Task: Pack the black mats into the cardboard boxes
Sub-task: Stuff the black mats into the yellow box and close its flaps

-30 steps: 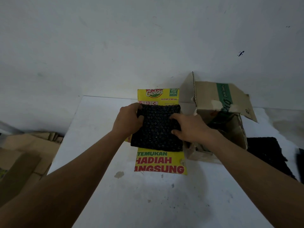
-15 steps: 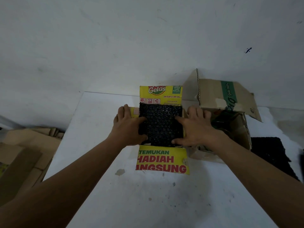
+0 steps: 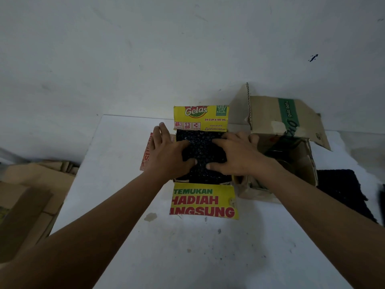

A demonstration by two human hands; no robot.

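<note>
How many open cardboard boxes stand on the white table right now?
2: the yellow box under both hands, and the brown box right beside it. Flattened cardboard lies off the table's left edge; any boxes there can't be told.

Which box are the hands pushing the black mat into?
The yellow box with red letters, in the middle. Both hands, left and right, press flat on the black mat inside it. The plain brown box stands beside it, untouched.
</note>
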